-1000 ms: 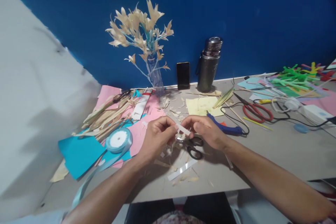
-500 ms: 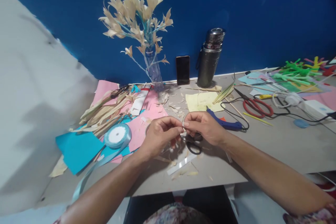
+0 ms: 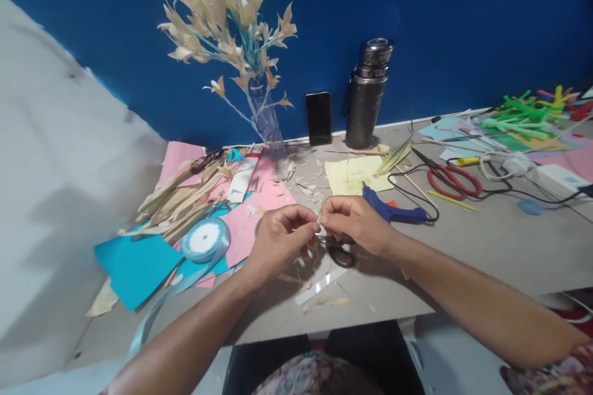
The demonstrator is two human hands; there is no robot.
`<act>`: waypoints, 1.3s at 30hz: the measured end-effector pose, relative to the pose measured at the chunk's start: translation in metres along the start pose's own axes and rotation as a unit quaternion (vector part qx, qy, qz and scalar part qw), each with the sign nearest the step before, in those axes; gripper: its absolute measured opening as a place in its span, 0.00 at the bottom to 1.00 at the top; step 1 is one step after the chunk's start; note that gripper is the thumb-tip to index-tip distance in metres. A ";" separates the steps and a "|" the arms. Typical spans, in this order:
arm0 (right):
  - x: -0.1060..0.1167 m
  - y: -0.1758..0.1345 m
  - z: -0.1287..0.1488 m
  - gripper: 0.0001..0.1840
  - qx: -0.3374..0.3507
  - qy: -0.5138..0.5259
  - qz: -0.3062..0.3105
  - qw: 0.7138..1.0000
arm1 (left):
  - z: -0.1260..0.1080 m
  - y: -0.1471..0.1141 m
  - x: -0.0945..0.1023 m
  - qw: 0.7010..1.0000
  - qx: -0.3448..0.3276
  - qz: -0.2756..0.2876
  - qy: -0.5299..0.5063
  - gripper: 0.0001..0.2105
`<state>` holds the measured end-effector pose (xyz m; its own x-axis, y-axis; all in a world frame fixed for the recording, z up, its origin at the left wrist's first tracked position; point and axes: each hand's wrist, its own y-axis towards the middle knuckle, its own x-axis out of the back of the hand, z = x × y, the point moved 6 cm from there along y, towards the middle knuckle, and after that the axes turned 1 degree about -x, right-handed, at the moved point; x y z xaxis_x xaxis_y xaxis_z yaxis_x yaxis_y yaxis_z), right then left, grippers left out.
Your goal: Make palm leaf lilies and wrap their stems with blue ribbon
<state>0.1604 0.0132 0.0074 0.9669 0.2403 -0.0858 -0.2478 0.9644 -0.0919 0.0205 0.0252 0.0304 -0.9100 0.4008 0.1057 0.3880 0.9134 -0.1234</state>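
Observation:
Over the middle of the table, my left hand (image 3: 288, 236) and my right hand (image 3: 354, 223) meet fingertip to fingertip. Both are pinched closed around something small and pale that I cannot make out. Black-handled scissors (image 3: 341, 255) lie below my right hand, partly hidden by it. Just under the hands are a clear strip (image 3: 319, 286) and scattered pale scraps. A blue glue gun (image 3: 393, 210) rests right of my right hand. Left of my left hand sits a roll of light blue ribbon (image 3: 205, 239), its tail trailing over the front edge.
A vase (image 3: 267, 117) of pale husk-like flowers, a phone (image 3: 318, 118) and a thermos (image 3: 368, 95) stand along the blue wall. Dried husks (image 3: 180, 197) lie over coloured paper at left. Red-handled scissors (image 3: 451, 180), cables and green pipe cleaners (image 3: 521, 117) occupy the right.
The view has shifted slightly, so the things at the back appear higher and a little further left. My hands stay together in nearly the same pinch.

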 end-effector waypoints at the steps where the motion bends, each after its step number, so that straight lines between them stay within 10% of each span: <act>1: 0.000 0.000 -0.001 0.11 0.003 -0.004 -0.002 1.000 | 0.000 0.000 0.000 1.000 0.000 -0.001 -0.002 0.09; 39: -0.001 0.002 -0.004 0.11 0.015 -0.026 -0.005 1.000 | 0.003 0.001 0.000 1.000 -0.004 0.003 0.006 0.07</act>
<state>0.1591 0.0142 0.0036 0.9715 0.2347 -0.0341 -0.2364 0.9697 -0.0621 0.0205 0.0264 0.0274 -0.9060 0.4067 0.1170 0.3942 0.9117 -0.1159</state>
